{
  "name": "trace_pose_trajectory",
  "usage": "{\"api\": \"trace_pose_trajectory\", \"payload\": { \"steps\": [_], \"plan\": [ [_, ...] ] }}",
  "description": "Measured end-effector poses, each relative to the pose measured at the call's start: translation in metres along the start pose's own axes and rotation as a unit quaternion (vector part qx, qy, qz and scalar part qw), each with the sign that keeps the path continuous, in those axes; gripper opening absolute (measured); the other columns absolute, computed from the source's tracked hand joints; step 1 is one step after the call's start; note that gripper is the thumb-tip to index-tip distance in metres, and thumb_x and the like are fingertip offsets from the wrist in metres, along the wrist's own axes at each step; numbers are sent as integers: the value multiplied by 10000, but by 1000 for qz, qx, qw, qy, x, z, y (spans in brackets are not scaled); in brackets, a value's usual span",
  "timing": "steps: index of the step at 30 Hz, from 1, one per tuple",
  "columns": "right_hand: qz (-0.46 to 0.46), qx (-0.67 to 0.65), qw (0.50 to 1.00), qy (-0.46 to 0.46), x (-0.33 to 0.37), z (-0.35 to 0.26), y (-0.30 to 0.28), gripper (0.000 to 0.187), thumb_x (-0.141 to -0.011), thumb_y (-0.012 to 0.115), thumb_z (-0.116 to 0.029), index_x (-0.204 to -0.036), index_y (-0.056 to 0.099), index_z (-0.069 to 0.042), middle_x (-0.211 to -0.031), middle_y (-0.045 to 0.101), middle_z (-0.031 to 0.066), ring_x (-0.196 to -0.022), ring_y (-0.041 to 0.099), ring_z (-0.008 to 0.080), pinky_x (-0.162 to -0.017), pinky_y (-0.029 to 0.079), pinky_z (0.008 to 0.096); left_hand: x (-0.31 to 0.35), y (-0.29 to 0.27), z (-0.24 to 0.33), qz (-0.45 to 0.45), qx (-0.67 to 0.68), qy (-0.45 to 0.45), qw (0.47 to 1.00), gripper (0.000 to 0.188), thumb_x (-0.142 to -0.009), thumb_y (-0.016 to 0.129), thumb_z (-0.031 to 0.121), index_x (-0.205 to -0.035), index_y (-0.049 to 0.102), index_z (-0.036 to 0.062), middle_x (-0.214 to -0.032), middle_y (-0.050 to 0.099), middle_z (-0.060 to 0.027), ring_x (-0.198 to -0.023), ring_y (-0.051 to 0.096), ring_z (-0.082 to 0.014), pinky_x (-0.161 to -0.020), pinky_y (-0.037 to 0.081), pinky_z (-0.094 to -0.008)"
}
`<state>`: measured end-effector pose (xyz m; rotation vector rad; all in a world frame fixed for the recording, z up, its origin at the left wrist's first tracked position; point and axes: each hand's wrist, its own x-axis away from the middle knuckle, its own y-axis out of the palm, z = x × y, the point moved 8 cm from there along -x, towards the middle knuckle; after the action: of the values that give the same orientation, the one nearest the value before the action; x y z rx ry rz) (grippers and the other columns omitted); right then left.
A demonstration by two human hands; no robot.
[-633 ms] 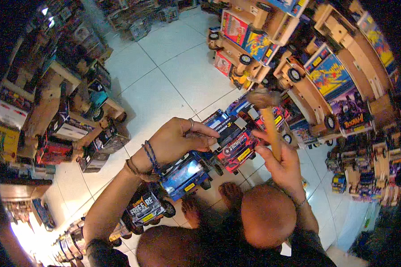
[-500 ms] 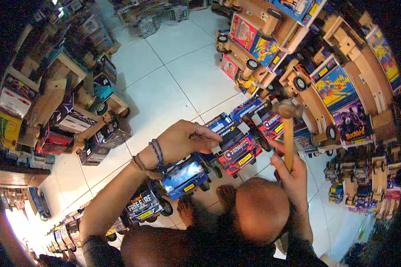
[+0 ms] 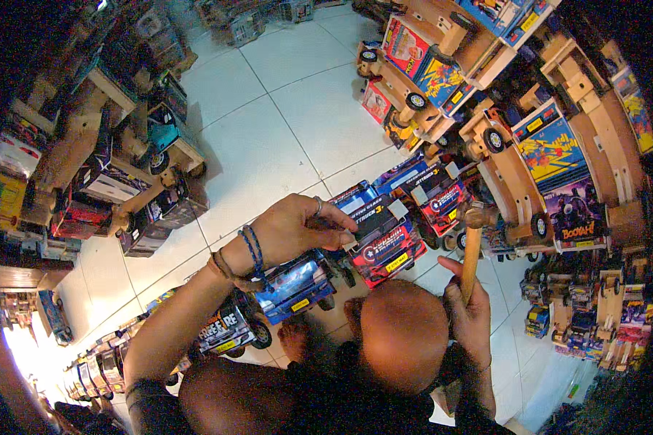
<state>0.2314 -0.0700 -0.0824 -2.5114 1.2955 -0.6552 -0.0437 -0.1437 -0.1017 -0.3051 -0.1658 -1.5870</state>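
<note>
A wooden-handled hammer is held upright in my right hand, its head above the fingers. My left hand, with blue and brown cords at the wrist, is closed in a pinch at the left side of a red and black toy truck. Between thumb and forefinger shows a small pale tab at the truck's side. A matching pale tab sticks out on the truck's right. Close by the left wrist stands a blue toy truck. The hammer head is apart from the trucks.
More toy trucks stand in a row, including a black and white one. Stacked wooden toy trucks rise on the right, and others on the left. My knees are close below the row, over the tiled floor.
The hammer and right hand have lowered slightly toward me. My left hand keeps its pinch by the red and black truck. The view has shifted a little.
</note>
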Motion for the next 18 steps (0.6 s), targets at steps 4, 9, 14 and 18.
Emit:
{"api": "trace_pose_trajectory", "payload": {
  "steps": [4, 9, 14, 18],
  "plan": [
    [-13, 28, 999, -16, 0, -5, 3, 346, -964, 565, -179, -1292, 601, -78, -946, 663, -15, -648, 422, 83, -608, 387, 284, 0, -2, -3, 1, 14, 3, 1000, 245, -891, 719, 143, -1093, 705, 3, -934, 727, -75, -840, 659, -103, -777, 538, -254],
    [-48, 119, 992, -6, -1, -12, 2, 323, -978, 542, -205, -1272, 610, -88, -793, 624, 37, -613, 426, 106, -590, 390, 300, 2, -5, -5, 6, 14, 8, 1000, 232, -882, 728, 148, -1085, 725, 35, -917, 730, -63, -826, 653, -98, -765, 536, -259],
    [-56, 150, 987, 2, -4, -12, 3, 328, -987, 533, -215, -1284, 594, -87, -744, 613, 81, -616, 491, 137, -594, 416, 322, 2, -8, -11, 16, 2, -12, 1000, 220, -868, 737, 152, -1064, 742, 53, -883, 732, -56, -806, 650, -99, -745, 528, -260],
    [-58, 151, 987, -17, -6, -14, 1, 327, -991, 535, -223, -1279, 588, -78, -801, 646, 115, -659, 554, 164, -622, 446, 342, 0, -8, -12, 11, 11, -7, 1000, 229, -849, 747, 144, -1061, 745, 56, -881, 734, -60, -793, 649, -102, -742, 526, -260]
  ]
}}
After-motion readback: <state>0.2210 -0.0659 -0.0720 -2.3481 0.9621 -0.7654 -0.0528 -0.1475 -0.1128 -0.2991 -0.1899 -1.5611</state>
